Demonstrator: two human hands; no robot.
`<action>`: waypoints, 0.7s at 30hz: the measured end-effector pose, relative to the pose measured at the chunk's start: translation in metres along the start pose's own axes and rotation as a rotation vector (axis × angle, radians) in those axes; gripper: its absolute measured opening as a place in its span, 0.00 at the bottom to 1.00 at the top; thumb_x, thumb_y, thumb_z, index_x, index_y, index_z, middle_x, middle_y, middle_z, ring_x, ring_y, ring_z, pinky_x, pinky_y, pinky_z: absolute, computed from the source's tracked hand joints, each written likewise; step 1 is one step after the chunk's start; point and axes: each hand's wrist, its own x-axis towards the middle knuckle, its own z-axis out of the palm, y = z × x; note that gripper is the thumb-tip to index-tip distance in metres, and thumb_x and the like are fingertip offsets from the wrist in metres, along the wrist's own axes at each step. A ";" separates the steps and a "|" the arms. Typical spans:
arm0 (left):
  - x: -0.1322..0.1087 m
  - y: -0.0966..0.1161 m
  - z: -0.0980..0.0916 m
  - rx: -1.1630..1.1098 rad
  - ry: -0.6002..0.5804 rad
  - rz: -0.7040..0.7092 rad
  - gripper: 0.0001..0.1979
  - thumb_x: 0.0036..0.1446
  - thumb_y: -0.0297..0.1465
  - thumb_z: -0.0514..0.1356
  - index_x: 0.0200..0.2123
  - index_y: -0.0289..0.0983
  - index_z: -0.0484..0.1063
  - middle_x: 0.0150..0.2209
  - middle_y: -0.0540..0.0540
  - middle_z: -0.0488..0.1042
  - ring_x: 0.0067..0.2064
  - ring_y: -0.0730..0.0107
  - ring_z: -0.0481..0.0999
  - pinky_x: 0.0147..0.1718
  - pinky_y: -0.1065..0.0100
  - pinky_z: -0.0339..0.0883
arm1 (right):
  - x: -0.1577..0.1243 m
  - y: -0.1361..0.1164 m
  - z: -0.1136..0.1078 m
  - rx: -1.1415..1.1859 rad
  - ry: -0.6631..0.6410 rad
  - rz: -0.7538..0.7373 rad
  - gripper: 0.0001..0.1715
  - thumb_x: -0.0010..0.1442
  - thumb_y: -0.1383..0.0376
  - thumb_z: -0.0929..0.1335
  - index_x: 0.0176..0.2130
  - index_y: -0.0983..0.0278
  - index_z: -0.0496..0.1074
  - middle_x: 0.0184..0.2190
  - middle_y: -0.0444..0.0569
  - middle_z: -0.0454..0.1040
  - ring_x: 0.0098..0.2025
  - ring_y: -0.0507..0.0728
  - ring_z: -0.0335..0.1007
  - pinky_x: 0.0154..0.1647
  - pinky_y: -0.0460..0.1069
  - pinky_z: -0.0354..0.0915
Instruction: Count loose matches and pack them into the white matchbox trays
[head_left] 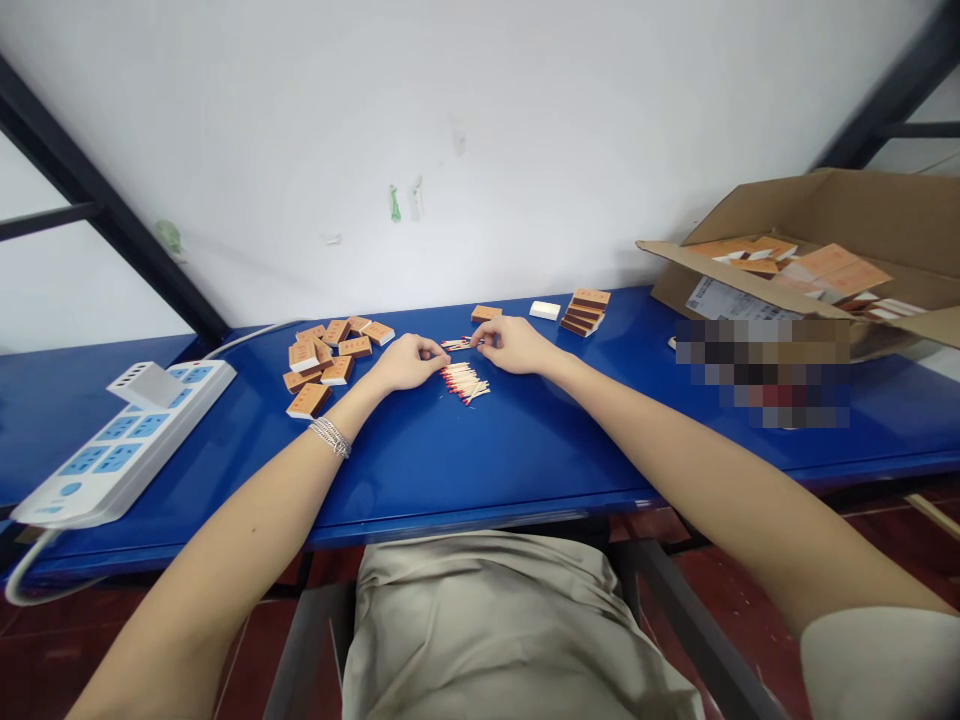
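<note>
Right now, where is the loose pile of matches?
In the head view, the matches lie on the blue table, below and between the left hand and right hand.

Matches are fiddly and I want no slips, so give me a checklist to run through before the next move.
Left hand and right hand firmly on the short bundle of matches: cannot tell, fingers hide the grip.
Loose matches lying apart from both hands: ok.
Red tips of the loose matches all facing one way: cannot tell, too small.
Matchbox beyond the hands, untouched: ok.
Power strip well away from the matches: ok.
</note>
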 end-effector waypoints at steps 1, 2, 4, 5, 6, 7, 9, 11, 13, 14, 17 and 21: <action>0.000 0.000 0.000 -0.014 -0.006 0.010 0.16 0.55 0.40 0.58 0.33 0.35 0.81 0.28 0.48 0.77 0.27 0.72 0.67 0.28 0.68 0.57 | 0.000 0.000 0.000 -0.007 0.004 0.001 0.14 0.54 0.70 0.67 0.39 0.63 0.79 0.29 0.46 0.75 0.29 0.52 0.66 0.35 0.47 0.61; 0.000 0.000 0.000 -0.025 -0.012 0.023 0.17 0.56 0.40 0.57 0.33 0.35 0.81 0.28 0.48 0.77 0.27 0.72 0.67 0.28 0.68 0.57 | 0.000 0.000 0.001 -0.014 0.009 0.004 0.14 0.54 0.69 0.67 0.39 0.63 0.79 0.28 0.45 0.75 0.30 0.52 0.67 0.35 0.47 0.61; 0.000 -0.001 0.000 -0.033 -0.020 0.042 0.17 0.57 0.41 0.56 0.33 0.35 0.80 0.28 0.47 0.77 0.27 0.72 0.67 0.28 0.68 0.57 | 0.001 0.000 0.002 -0.029 0.028 0.013 0.13 0.55 0.69 0.67 0.39 0.63 0.79 0.28 0.46 0.75 0.30 0.53 0.67 0.35 0.48 0.61; 0.000 -0.002 0.001 -0.034 -0.024 0.042 0.18 0.57 0.41 0.56 0.34 0.35 0.80 0.28 0.48 0.77 0.27 0.72 0.67 0.28 0.68 0.57 | 0.001 -0.001 0.003 -0.039 0.038 0.018 0.12 0.55 0.69 0.67 0.38 0.63 0.78 0.29 0.46 0.75 0.31 0.53 0.67 0.36 0.48 0.61; 0.000 -0.002 0.001 -0.036 -0.028 0.041 0.18 0.57 0.41 0.56 0.34 0.35 0.80 0.28 0.48 0.77 0.27 0.72 0.67 0.28 0.68 0.57 | 0.001 -0.002 0.004 -0.050 0.047 0.022 0.11 0.55 0.68 0.67 0.38 0.63 0.78 0.29 0.46 0.75 0.31 0.54 0.68 0.36 0.48 0.61; 0.000 -0.003 0.001 -0.039 -0.032 0.040 0.18 0.57 0.41 0.56 0.35 0.36 0.80 0.28 0.48 0.77 0.27 0.72 0.67 0.28 0.68 0.57 | 0.001 -0.003 0.005 -0.063 0.052 0.025 0.11 0.56 0.68 0.67 0.38 0.63 0.78 0.29 0.47 0.75 0.32 0.54 0.68 0.37 0.49 0.61; 0.000 -0.004 0.002 -0.047 -0.030 0.044 0.17 0.57 0.42 0.56 0.35 0.36 0.80 0.28 0.48 0.77 0.28 0.72 0.67 0.29 0.68 0.57 | 0.002 -0.005 0.007 -0.092 0.052 0.027 0.11 0.56 0.67 0.67 0.39 0.63 0.77 0.30 0.47 0.75 0.33 0.55 0.69 0.38 0.49 0.61; 0.000 -0.005 0.002 -0.053 -0.018 0.048 0.18 0.56 0.42 0.57 0.35 0.36 0.80 0.28 0.48 0.77 0.28 0.72 0.67 0.29 0.68 0.57 | 0.002 -0.007 0.009 -0.119 0.048 0.028 0.11 0.56 0.67 0.67 0.39 0.63 0.77 0.32 0.48 0.76 0.35 0.55 0.69 0.39 0.49 0.61; 0.001 -0.005 0.002 -0.055 0.003 0.043 0.18 0.56 0.43 0.57 0.35 0.36 0.80 0.27 0.48 0.76 0.27 0.72 0.66 0.28 0.68 0.57 | 0.003 -0.007 0.011 -0.139 0.048 0.033 0.11 0.57 0.67 0.66 0.39 0.63 0.77 0.34 0.49 0.76 0.36 0.56 0.70 0.39 0.50 0.61; 0.001 -0.005 0.001 -0.055 0.013 0.038 0.18 0.56 0.43 0.57 0.35 0.36 0.80 0.27 0.48 0.76 0.27 0.72 0.66 0.28 0.68 0.57 | 0.003 -0.007 0.012 -0.146 0.048 0.035 0.11 0.57 0.67 0.66 0.39 0.63 0.77 0.35 0.49 0.77 0.37 0.56 0.70 0.39 0.50 0.61; 0.001 -0.004 0.000 -0.056 0.032 0.018 0.17 0.56 0.42 0.57 0.36 0.36 0.80 0.25 0.49 0.74 0.26 0.72 0.66 0.27 0.69 0.56 | 0.003 -0.008 0.013 -0.159 0.042 0.043 0.12 0.58 0.67 0.65 0.39 0.62 0.76 0.36 0.50 0.77 0.37 0.57 0.70 0.38 0.50 0.61; 0.001 -0.004 -0.001 -0.068 0.056 -0.031 0.16 0.57 0.39 0.57 0.37 0.35 0.80 0.24 0.48 0.73 0.25 0.72 0.66 0.25 0.69 0.56 | 0.002 -0.011 0.012 -0.175 0.021 0.058 0.12 0.60 0.67 0.64 0.40 0.63 0.76 0.37 0.52 0.77 0.38 0.57 0.70 0.36 0.50 0.60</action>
